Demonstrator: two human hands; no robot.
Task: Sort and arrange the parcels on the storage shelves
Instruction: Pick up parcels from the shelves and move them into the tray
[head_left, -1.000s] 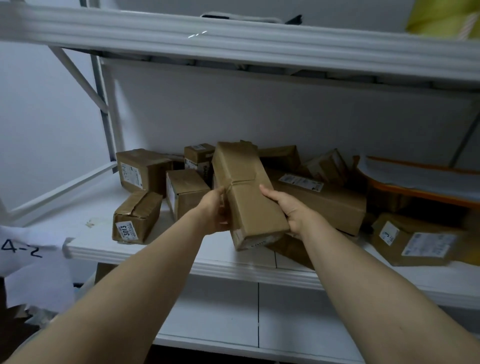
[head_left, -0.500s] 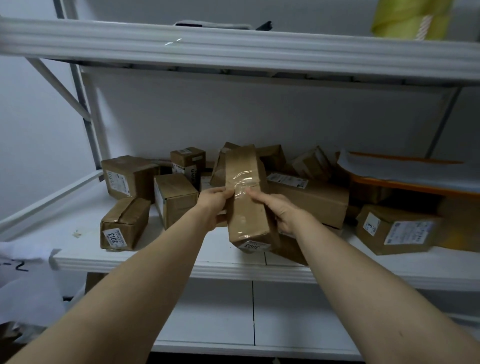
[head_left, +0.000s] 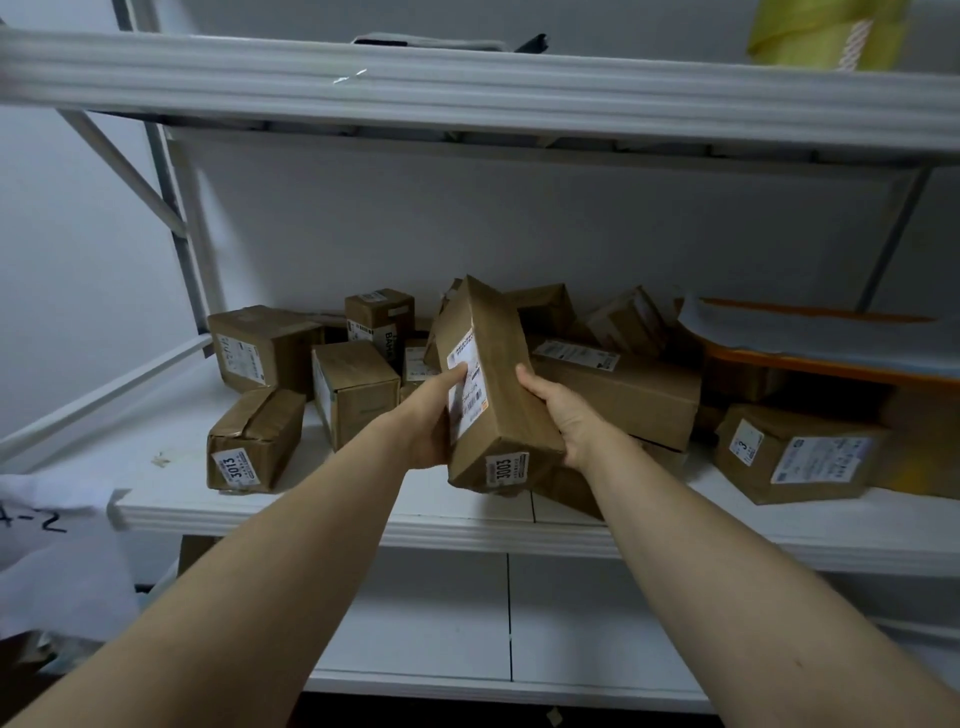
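Long brown parcel (head_left: 498, 384) held up over front edge of white shelf (head_left: 322, 512), near its middle, tilted with far end raised toward back wall; white shipping label on upper left face, small sticker reading 3003 on near end. Left hand (head_left: 431, 415) wrapped on left side, thumb across the label, fingers hidden beneath. Right hand (head_left: 558, 410) cupped on right side, fingers curled under, thumb along upper edge. Both hands closed on this parcel, clear of shelf surface. Loose pile of brown boxes (head_left: 613, 384) behind it along back of shelf. Box marked 3013 (head_left: 254, 441) lying near front-left corner, cube-shaped box (head_left: 356, 392) just behind and right of it. Box marked 3 (head_left: 795, 452) toward right end. Orange-edged flat mailer (head_left: 821, 338) resting on boxes at back right. Paper tag reading 4-2 (head_left: 52, 525) hanging off left end
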